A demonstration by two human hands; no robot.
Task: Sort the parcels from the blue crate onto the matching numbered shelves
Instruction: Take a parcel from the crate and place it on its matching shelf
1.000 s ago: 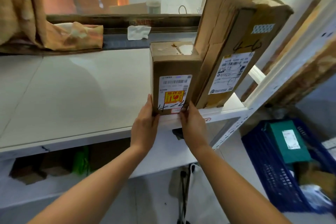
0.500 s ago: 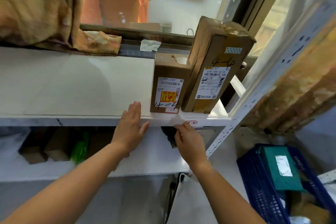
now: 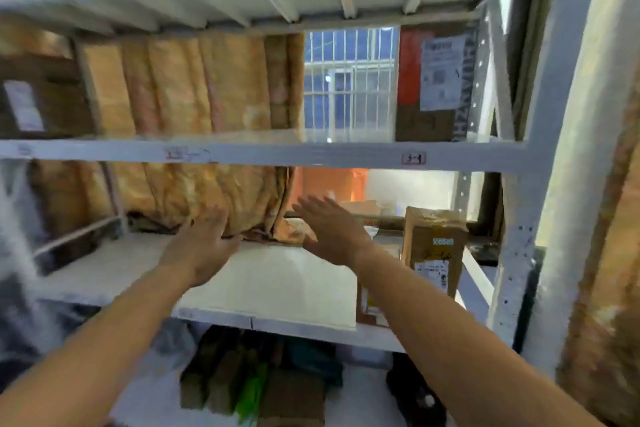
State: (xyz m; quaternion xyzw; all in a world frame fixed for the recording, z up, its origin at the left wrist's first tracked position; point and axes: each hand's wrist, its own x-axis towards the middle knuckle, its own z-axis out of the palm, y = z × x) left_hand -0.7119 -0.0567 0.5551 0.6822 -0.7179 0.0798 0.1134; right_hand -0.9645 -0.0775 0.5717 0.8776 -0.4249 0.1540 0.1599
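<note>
White metal shelving rack (image 3: 547, 80) fills the frame, with a barred window (image 3: 349, 87) and an orange-tan curtain (image 3: 194, 191) behind it. Both hands are empty. Left hand (image 3: 204, 246) and right hand (image 3: 329, 236) hover over the white middle shelf board (image 3: 277, 281), fingers (image 3: 313, 210) straight and apart, gripping nothing. Can't tell if either touches the board.

Progress, my read: partly done.
- Tall brown cardboard parcel with a white label (image 3: 434, 253) stands upright at the right end of the middle shelf.
- Smaller brown cardboard box (image 3: 365, 305) sits just left of it, near the front edge.
- Red-and-brown carton with a white label (image 3: 433, 87) is on the shelf above, right end.
- Dark boxes and a green packet (image 3: 252, 388) are on the shelf below.

Whether each parcel matches its shelf number isn't verifiable. Blue crate is out of frame, so the count left is unknown. Likely next step: reach to the crate for another parcel.

Hard to read:
- Heavy motion blur across the frame.
- Red-bordered shelf tag (image 3: 414, 158) looks like 3-4, not certain. Second tag (image 3: 174, 152) is illegible.
- Handwriting on the tall parcel is smeared.
- Right forearm (image 3: 450, 340) covers most of the smaller box, so its label is hidden.
- Brown box at far left (image 3: 24, 107) is blurred.
- Rack top is cut off.
</note>
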